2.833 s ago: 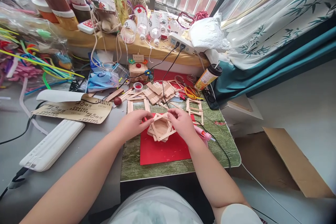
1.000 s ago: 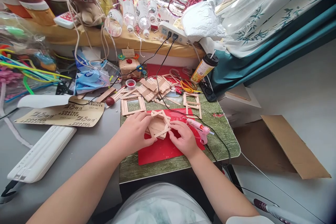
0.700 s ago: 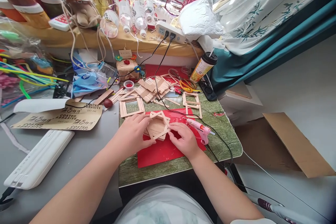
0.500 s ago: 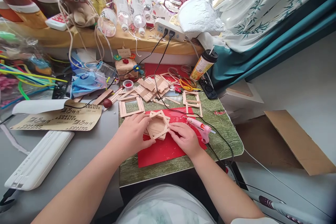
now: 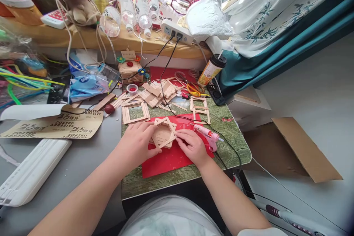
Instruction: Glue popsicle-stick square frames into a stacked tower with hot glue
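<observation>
A small layered frame of craft sticks (image 5: 163,142) rests over the red sheet (image 5: 160,166), its wooden base visible inside. My left hand (image 5: 141,138) grips its left side, thumb at the near corner and fingers at the far left. At the right corner, the fingertips of my right hand (image 5: 192,145) are pinched against the sticks. A pink glue gun (image 5: 207,135) lies just right of that hand. Beyond the sheet are a square stick frame (image 5: 135,113) and a ladder-like stick frame (image 5: 199,107).
Loose craft sticks (image 5: 159,92) are heaped behind, near a stick box (image 5: 130,70), scissors (image 5: 195,89) and a drink cup (image 5: 210,70). Black cables run from the power strip (image 5: 177,31) across the table. Sandpaper (image 5: 83,123) lies left; a cardboard flap (image 5: 306,149) is at right.
The whole view has shifted slightly, so things appear a little further left. Both hands stay on the stick frame, with hardly any visible movement against it.
</observation>
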The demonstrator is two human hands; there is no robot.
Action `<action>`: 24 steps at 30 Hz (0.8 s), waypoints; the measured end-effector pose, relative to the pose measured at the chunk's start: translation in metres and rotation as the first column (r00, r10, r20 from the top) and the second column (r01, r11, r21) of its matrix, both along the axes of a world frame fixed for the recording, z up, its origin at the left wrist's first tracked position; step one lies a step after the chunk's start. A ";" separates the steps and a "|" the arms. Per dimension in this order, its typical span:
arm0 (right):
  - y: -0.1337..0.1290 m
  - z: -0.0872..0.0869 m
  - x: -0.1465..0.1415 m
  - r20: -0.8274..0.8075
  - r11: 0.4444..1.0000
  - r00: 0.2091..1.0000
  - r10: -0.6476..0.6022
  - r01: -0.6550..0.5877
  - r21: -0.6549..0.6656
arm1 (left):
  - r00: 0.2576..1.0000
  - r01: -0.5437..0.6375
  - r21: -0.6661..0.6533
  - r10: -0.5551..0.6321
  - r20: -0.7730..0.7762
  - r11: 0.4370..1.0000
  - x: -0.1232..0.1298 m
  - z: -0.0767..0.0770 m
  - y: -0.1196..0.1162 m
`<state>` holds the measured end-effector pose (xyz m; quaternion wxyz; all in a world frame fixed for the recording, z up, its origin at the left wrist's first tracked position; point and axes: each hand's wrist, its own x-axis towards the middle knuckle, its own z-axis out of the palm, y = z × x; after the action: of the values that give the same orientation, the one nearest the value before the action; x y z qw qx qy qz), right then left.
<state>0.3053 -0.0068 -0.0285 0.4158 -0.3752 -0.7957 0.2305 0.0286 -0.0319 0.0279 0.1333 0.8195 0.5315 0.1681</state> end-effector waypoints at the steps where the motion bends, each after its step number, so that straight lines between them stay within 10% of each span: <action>1: 0.000 0.001 -0.001 -0.001 1.000 1.000 -0.001 0.001 0.011 | 1.000 0.002 0.014 -0.002 0.000 1.000 0.000 0.000 0.000; 24: -0.003 0.005 0.001 0.025 0.998 0.999 -0.023 0.022 0.060 | 0.997 -0.025 -0.016 0.026 0.076 1.000 -0.014 0.011 0.001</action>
<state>0.3067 -0.0098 -0.0234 0.4191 -0.3744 -0.8033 0.1971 0.0145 -0.0304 0.0384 0.1574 0.8046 0.5378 0.1968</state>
